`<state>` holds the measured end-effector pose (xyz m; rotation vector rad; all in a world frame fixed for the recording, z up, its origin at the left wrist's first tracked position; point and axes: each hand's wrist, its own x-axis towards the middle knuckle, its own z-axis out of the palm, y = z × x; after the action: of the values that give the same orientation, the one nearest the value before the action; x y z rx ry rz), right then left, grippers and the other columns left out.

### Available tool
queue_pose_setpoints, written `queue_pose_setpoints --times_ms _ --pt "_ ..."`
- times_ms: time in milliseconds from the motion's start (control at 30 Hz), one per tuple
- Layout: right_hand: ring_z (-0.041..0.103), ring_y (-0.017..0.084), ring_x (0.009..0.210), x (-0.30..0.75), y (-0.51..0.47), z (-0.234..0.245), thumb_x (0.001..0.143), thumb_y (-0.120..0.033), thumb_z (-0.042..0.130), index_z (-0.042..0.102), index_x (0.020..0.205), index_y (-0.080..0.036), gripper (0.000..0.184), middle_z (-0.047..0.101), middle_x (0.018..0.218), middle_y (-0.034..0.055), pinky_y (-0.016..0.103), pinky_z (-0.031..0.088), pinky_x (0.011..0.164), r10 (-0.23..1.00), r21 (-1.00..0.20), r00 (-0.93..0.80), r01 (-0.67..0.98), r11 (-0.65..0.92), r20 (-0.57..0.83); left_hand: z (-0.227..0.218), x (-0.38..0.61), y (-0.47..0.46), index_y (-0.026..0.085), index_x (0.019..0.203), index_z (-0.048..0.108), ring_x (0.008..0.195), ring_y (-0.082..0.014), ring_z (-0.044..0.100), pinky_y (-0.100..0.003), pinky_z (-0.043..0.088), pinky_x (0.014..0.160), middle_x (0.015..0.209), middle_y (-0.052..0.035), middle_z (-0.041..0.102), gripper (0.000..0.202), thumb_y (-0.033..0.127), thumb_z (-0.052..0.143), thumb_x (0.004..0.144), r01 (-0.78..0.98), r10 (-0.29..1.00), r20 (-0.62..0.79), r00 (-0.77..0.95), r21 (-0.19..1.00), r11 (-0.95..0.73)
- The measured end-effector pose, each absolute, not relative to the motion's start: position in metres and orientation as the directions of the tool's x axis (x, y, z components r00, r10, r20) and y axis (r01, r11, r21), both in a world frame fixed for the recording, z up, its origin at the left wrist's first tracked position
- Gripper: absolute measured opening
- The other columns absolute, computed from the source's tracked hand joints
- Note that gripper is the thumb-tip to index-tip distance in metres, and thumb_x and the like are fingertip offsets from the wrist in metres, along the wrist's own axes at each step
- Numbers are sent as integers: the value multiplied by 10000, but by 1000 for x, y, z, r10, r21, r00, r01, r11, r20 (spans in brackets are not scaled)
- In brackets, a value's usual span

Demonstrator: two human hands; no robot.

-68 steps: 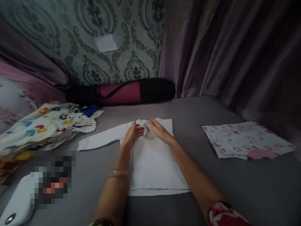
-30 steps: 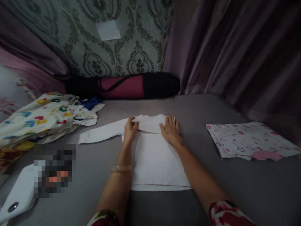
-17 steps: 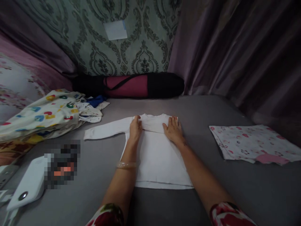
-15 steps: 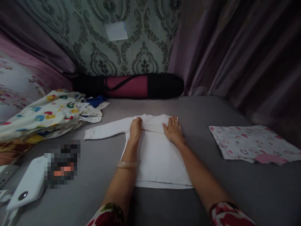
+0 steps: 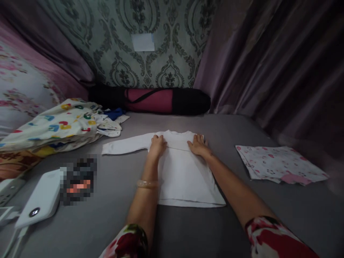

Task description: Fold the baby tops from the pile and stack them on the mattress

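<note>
Since 2 seconds ago the hands have slid apart from the collar to the shoulders of the shirt [image 5: 185, 172], flat on the bed [image 5: 188, 233]. The right hand [image 5: 198, 144] presses open-palmed, holding nothing. The left hand [image 5: 157, 143] is curled; whether it pinches cloth is unclear. 1 sleeve [image 5: 126, 146] lies outstretched.

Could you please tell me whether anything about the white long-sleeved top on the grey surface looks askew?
Yes, the white long-sleeved top lies lopsided: one sleeve stretches out flat to the left, while the other seems folded across the chest between the left hand and right hand. Nothing looks spilled or damaged.
</note>
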<state>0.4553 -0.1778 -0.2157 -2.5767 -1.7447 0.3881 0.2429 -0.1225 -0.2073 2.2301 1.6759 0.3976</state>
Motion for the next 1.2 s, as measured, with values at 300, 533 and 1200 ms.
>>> queue_pose_setpoints --times_ms 300,533,1200 --pt "75 262 1467 374 -170 -206 995 -461 193 241 1519 -145 613 141 1596 136 505 37 1158 999 -256 6 966 -18 -49 -160 143 -117 116 1146 653 984 -256 640 -343 468 893 1076 -144 689 379 326 476 885 794 983 160 -91 607 -25" --pt "91 305 1461 348 -165 -228 987 -518 218 279 1509 -263 584 158 1597 114 576 56 1130 999 -244 -32 969 26 -23 -189 103 -117 104 1098 628 1182 -367 522 -469 430 943 1180 -232 607 355 329 486 862 729 871 8 -492 551 407" --pt "509 227 1129 324 -131 -206 989 -235 331 657 1087 -162 348 615 1200 118 355 311 1019 976 -232 -118 960 159 180 -205 99 -107 68 1162 533 1246 -385 443 -499 410 963 1307 -264 502 438 317 578 804 465 581 -16 -814 581 668"
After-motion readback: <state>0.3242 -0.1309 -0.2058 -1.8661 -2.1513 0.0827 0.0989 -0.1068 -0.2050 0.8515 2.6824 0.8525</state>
